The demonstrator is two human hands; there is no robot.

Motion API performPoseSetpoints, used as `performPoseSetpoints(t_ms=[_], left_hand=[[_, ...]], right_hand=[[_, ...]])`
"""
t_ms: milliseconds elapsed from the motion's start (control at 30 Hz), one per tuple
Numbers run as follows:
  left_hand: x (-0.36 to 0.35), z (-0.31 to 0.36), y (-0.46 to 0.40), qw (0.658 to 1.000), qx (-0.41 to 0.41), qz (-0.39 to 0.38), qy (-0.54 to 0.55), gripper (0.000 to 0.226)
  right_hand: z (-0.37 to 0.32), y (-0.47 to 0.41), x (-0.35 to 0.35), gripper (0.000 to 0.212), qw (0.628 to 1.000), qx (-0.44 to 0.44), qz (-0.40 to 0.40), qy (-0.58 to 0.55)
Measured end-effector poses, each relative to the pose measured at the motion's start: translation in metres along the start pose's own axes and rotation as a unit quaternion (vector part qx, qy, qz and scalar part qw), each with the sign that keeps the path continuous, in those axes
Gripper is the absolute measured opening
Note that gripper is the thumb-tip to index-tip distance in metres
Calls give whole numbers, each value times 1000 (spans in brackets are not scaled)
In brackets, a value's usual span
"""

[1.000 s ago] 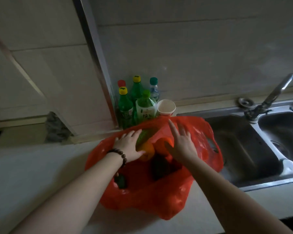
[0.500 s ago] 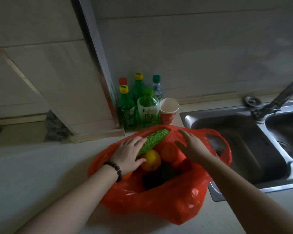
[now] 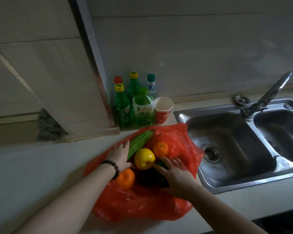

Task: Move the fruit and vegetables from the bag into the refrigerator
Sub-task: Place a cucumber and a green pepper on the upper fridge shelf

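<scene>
The red plastic bag point(image 3: 142, 205) lies open on the pale countertop point(image 3: 32, 174) at the lower centre of the frame, its mouth spread wide. My left hand point(image 3: 120, 155), a dark bead bracelet point(image 3: 114, 168) on the wrist, rests with fingers laid flat on the bag's left edge, alongside a bumpy green bitter gourd point(image 3: 140, 142) that slants up toward the bottles. My right hand point(image 3: 177, 174) reaches in from the lower right, fingers straight and spread, gripping nothing; the fingertips point(image 3: 164, 160) come just beside a yellow apple point(image 3: 144, 158) at the middle of the bag. One orange point(image 3: 161, 149) sits above and right of the apple, another orange point(image 3: 125, 180) lies below my left wrist. Between them is something dark, possibly a vegetable, too dim to name.

Above the bag stand green and clear bottles point(image 3: 143, 110) and a paper cup point(image 3: 163, 109) against the wall. A steel double sink point(image 3: 226, 149) with its tap point(image 3: 269, 93) fills the right of the frame.
</scene>
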State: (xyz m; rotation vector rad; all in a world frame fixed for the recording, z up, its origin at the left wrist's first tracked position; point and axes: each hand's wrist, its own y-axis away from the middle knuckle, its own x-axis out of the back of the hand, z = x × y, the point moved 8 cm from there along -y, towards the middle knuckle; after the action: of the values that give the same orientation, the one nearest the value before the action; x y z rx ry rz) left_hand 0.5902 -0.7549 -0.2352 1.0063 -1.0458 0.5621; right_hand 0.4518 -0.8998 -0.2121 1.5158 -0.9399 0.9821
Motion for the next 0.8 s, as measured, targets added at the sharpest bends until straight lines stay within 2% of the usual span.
performPoseSetpoints(t_ms=[167, 333, 500, 700, 800], left_hand=[[6, -8, 14, 994, 14, 72, 80, 78], [36, -9, 40, 969, 15, 172, 177, 75], [74, -1, 67, 937, 4, 247, 247, 72], [107, 13, 88, 924, -30, 207, 320, 76], [122, 20, 97, 918, -47, 201, 340, 77]], right_hand=[[-4, -1, -6, 82, 1000, -16, 17, 5], [-5, 5, 20, 78, 993, -35, 80, -77], [-15, 7, 64, 79, 971, -21, 157, -181], [-25, 11, 106, 76, 950, -9, 222, -219], [-26, 16, 115, 78, 950, -38, 208, -231]])
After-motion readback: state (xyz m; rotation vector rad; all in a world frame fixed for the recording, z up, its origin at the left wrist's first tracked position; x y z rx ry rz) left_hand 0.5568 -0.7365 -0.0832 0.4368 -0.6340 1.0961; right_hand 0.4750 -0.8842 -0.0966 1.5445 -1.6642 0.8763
